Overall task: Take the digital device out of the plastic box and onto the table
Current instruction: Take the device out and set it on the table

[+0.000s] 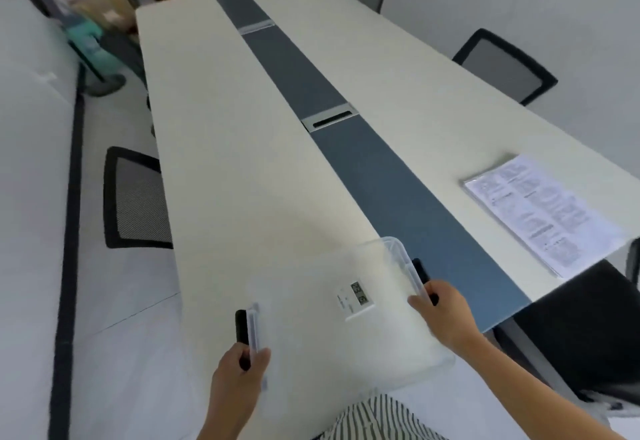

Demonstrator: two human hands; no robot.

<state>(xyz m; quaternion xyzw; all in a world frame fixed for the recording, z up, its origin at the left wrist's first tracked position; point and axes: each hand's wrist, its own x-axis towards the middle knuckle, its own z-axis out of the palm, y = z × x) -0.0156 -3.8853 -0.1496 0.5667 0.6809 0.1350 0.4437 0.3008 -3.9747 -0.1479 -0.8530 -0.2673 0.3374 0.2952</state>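
At the bottom of the frame, a striped garment (pixel 374 419) is showing at the person's waist. Just above it, both hands are gripping the clear plastic box (pixel 381 328) by its ends. The left hand (pixel 242 374), at lower centre-left, is closing its fingers and thumb around the black latch handle (pixel 241 332) on that end. The right hand (pixel 441 311), at lower centre-right, is wrapping the opposite black latch (pixel 423 278) in the same way. Neither hand is holding anything else.

The box is sitting at, or just above, the near end of the white table (pixel 225 162) (motion blur is hiding whether its base is touching). The digital device (pixel 356 297), a small white unit with a dark two-line display, is lying flat on the box floor, toward the right-hand side. Whether a lid is fitted cannot be told.

Judgement on the step in hand: the box is being positioned before the device is lifted out. To do this well:

1. Keep the box level so the device is not sliding.
2. Set the base fully on the tabletop, clear of the near edge.
3. Free one hand only once the box is resting steady.

Farther up the frame, a sleeved printed sheet (pixel 540 211) is lying at right, beyond the blue centre strip (pixel 374 162). A cable port (pixel 330 120) is sitting mid-strip, and mesh-backed chairs (pixel 505 65) are lining the far side.
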